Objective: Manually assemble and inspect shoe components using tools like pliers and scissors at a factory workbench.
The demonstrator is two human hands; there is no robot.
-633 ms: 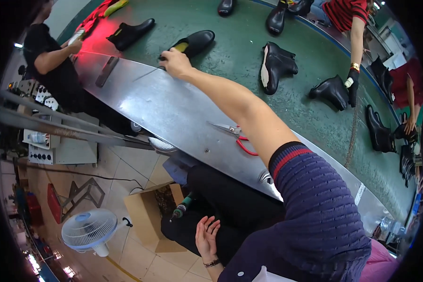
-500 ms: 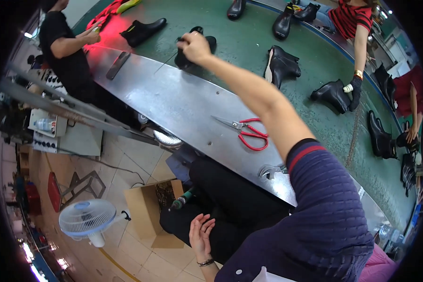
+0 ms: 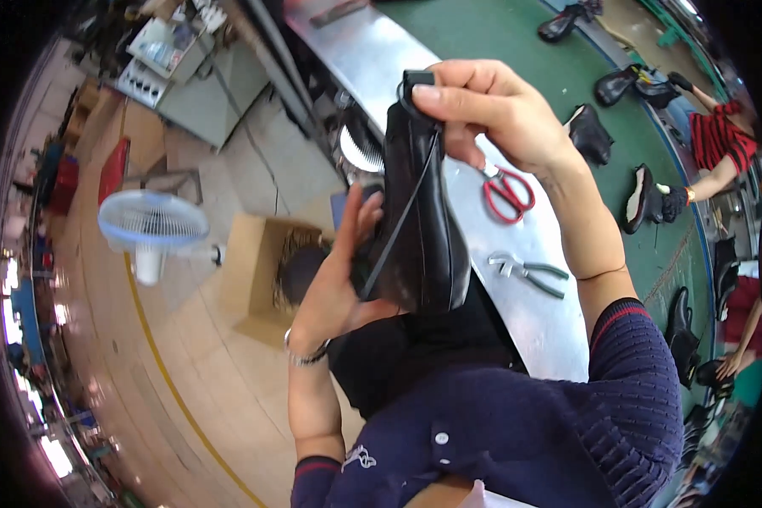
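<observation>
A black ankle boot hangs in front of me above my lap, sole end downward. My right hand pinches its upper end, thumb against a small black block-like piece at the top. A thin dark strip runs slantwise across the boot from there. To the left of its lower part is my left hand, fingers spread and slightly blurred, thumb reaching under the boot. Whether it touches the boot I cannot tell. Red-handled scissors lie on the metal ledge behind my right wrist, their blades hidden. Nearby lie green-handled pliers.
Beyond the metal ledge, a green work surface carries several black boots. A person in a striped top works across it. On the floor at left are a cardboard box and a white-and-blue fan.
My right hand has come back from the far green surface with a boot, now held before me. My left hand has risen from my lap to the boot. The view has swung left.
</observation>
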